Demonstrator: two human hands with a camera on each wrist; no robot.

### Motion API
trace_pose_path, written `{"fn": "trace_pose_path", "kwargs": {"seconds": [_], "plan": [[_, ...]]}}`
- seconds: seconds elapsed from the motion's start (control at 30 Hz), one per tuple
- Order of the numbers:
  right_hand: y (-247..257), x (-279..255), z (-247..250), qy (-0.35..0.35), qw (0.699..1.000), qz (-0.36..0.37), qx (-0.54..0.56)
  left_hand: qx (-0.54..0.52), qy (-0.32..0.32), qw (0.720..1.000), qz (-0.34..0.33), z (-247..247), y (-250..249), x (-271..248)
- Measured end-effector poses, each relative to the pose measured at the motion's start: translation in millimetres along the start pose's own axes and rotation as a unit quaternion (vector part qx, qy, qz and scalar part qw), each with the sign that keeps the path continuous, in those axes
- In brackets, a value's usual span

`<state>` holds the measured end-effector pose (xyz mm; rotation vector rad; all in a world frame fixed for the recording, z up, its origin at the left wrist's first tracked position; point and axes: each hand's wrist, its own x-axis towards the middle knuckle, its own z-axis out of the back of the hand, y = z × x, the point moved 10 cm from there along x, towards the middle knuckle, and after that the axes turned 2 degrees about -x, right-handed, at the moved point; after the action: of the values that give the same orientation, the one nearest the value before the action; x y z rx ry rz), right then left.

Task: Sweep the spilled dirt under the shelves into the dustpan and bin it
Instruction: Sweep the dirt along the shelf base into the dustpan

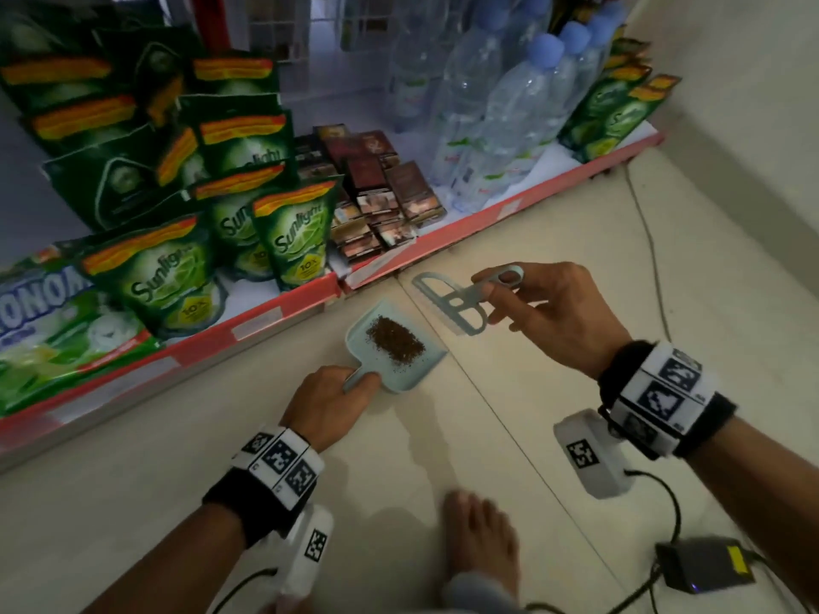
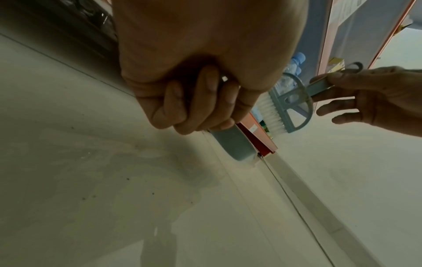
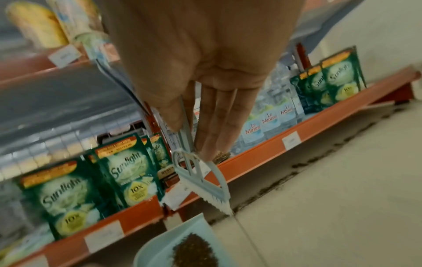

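Shelf stock, far left — green Sunlight refill pouches (image 1: 292, 234) stood in rows on the bottom shelf (image 1: 248, 323), whose front edge was a red-orange strip with price labels.

Left hand (image 1: 330, 403) — fingers curled round the short handle of the pale blue dustpan (image 1: 436, 358), thumb on top. In the left wrist view the fingers (image 2: 206, 84) wrapped fully round that handle.

Dustpan — on the cream tiled floor (image 1: 532, 418) just in front of the shelf edge, its open mouth turned toward the shelf.

Dirt (image 1: 394, 339) — a dark brown, granular heap in the middle of the pan, with a few stray grains scattered around it inside the pan. In the right wrist view more dark specks (image 3: 319, 160) lay along the floor at the foot of the shelf, to the right of the pan.

Cigarette packs (image 1: 381, 197) — stacked mid-shelf, behind the pan.

Hand brush (image 1: 452, 303) — pale blue with white bristles, held above the floor just right of the pan and clear of it.

Right hand (image 1: 558, 316) — thumb and forefinger pinched the brush's thin handle; the other fingers lay extended alongside.

Water bottles (image 1: 501, 108) — clear with blue caps, right part of the shelf.

Small grey box (image 1: 704, 565) with cables — on the floor, far right.
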<state>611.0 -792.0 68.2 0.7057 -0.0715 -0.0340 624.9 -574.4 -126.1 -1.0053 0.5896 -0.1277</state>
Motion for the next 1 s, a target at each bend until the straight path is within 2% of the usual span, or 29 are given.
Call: {"fn": "trace_pose_path", "kwargs": {"seconds": [0.1, 0.23, 0.43, 0.53, 0.67, 0.77, 0.9, 1.0], "plan": [[0.1, 12.7, 15.2, 0.007, 0.995, 0.035, -0.090, 0.005, 0.015, 1.000, 0.012, -10.6, -0.6, 5.6], [-8.2, 37.3, 5.1, 0.040, 0.982, 0.085, -0.165, -0.002, 0.000, 1.000, 0.015, -12.4, 1.1, 14.1], [-33.0, 70.1, -44.1, 0.088, 0.967, 0.176, -0.164, -0.018, -0.037, 0.997, 0.057, -10.3, 18.3, 20.6], [-48.6, 81.6, -64.8, 0.110, 0.967, 0.204, -0.109, -0.022, -0.053, 0.995, 0.078, -12.5, 27.4, 17.2], [-83.0, 92.2, -94.6, 0.120, 0.979, 0.167, 0.004, -0.029, -0.076, 0.991, 0.110, -17.1, 35.4, 11.0], [-96.1, 96.4, -114.5, 0.111, 0.976, 0.170, 0.077, -0.046, -0.091, 0.987, 0.125, -18.6, 32.2, 3.9], [-115.2, 109.3, -132.7, 0.127, 0.968, 0.069, 0.205, -0.046, -0.113, 0.982, 0.145, -23.4, 28.6, -11.8], [-122.4, 114.5, -140.6, 0.135, 0.963, 0.042, 0.229, -0.054, -0.113, 0.982, 0.143, -30.3, 25.1, -13.5]]}}
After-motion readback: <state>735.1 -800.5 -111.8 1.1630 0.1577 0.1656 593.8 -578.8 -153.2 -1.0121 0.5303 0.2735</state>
